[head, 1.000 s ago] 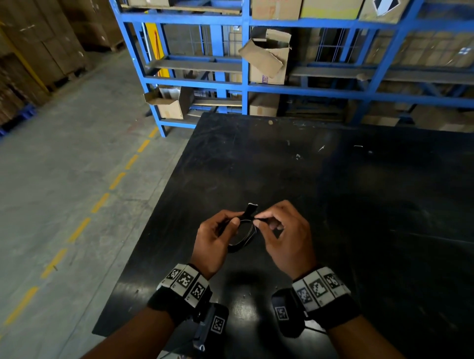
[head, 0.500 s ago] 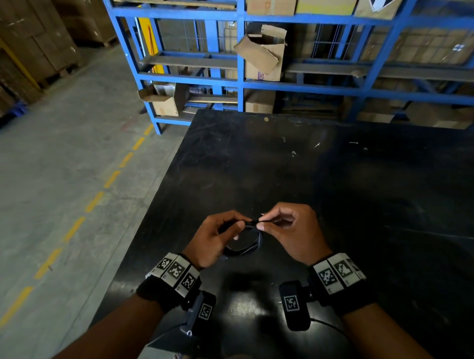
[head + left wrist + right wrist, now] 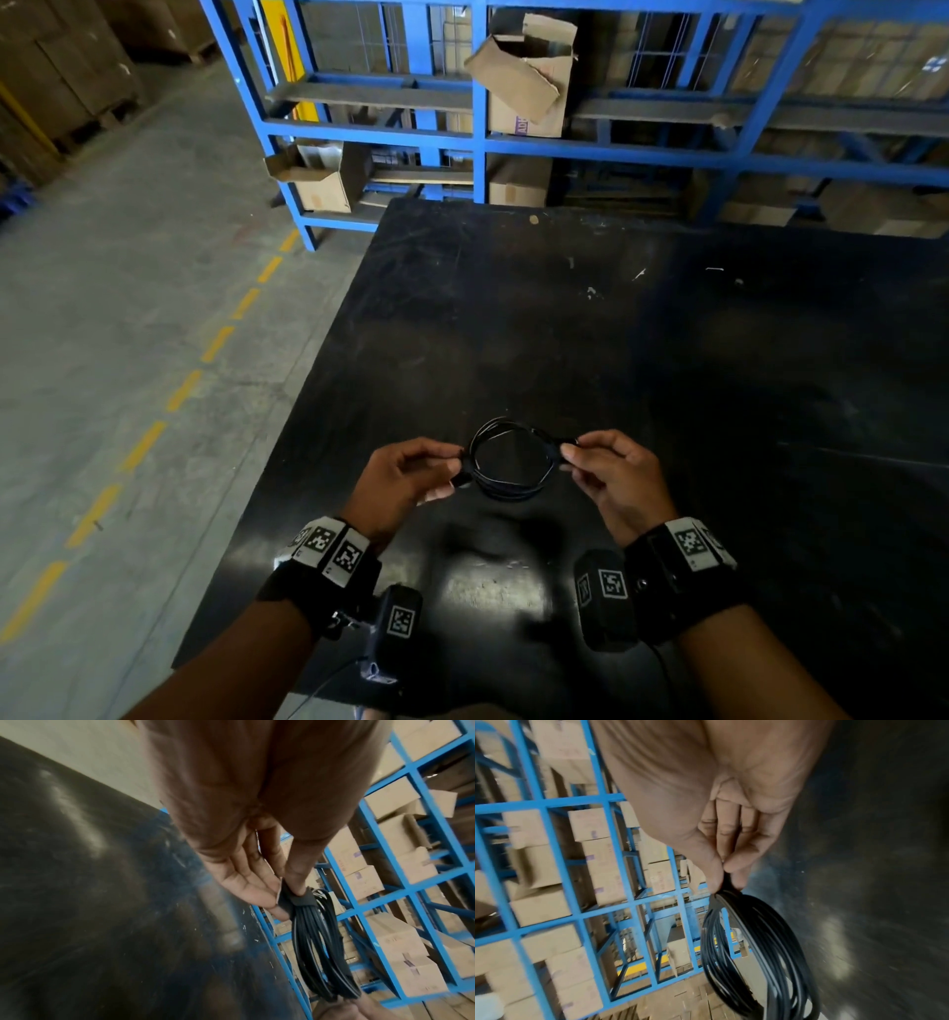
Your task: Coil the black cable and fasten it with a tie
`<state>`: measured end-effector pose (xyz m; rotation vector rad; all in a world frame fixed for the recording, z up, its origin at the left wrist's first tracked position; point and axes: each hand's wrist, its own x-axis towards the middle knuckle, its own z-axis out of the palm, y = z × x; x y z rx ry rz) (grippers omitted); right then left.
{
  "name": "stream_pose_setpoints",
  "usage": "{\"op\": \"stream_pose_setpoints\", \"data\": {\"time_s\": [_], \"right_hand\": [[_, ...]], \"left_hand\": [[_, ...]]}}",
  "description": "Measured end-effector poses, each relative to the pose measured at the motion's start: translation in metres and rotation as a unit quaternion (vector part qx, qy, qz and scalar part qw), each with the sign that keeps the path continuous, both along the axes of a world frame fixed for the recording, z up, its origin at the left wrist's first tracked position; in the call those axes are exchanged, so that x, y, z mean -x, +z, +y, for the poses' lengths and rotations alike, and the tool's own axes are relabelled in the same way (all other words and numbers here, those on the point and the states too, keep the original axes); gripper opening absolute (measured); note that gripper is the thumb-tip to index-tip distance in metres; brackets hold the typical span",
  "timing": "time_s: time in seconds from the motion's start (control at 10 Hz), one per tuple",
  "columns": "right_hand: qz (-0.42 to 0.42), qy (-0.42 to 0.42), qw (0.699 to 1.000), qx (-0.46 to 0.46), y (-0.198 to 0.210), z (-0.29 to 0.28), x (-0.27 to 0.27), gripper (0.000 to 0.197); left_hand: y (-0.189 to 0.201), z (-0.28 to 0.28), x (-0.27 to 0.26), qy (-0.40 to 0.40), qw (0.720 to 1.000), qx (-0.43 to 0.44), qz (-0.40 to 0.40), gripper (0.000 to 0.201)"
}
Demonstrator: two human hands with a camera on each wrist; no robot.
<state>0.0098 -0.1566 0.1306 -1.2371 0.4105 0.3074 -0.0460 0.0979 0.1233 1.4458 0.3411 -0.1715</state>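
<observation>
The black cable point(image 3: 506, 485) is a small round coil held just above the black table point(image 3: 667, 385), between my two hands. My left hand point(image 3: 411, 478) pinches the coil's left side, where a black tie point(image 3: 298, 899) is wrapped around the strands point(image 3: 321, 953). My right hand point(image 3: 611, 475) pinches the coil's right side between thumb and fingertips point(image 3: 731, 870), with the loops point(image 3: 757, 953) fanning out below them. The coil's opening faces the head camera.
Blue metal racking point(image 3: 477, 144) with cardboard boxes point(image 3: 524, 82) stands behind the table's far edge. The concrete floor point(image 3: 128, 334) with a dashed yellow line lies to the left of the table's left edge.
The hands have drawn apart to opposite sides of the coil. The coil has turned from edge-on to an open ring. The upright tie end seen a second ago no longer sticks up.
</observation>
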Motion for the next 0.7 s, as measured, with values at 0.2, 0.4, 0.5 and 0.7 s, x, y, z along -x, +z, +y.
{"op": "stream_pose_setpoints", "data": {"time_s": [0.2,0.4,0.5,0.7], "right_hand": [[0.073,-0.039,0.997,0.012,-0.041,0.008,-0.011,0.024],[0.095,0.014,0.984,0.152,-0.1,0.011,-0.029,0.024],[0.083,0.051,0.965,0.245,-0.134,0.014,-0.038,0.02],[0.061,0.109,0.933,0.337,-0.178,0.014,-0.047,0.019]], "left_hand": [[-0.033,-0.005,-0.023,0.029,0.997,-0.001,0.07,0.028],[-0.094,-0.004,-0.058,0.019,0.988,-0.104,0.111,0.031],[-0.141,0.0,-0.068,0.017,0.978,-0.136,0.157,0.034],[-0.163,-0.011,-0.074,0.023,0.973,-0.155,0.171,0.032]]}}
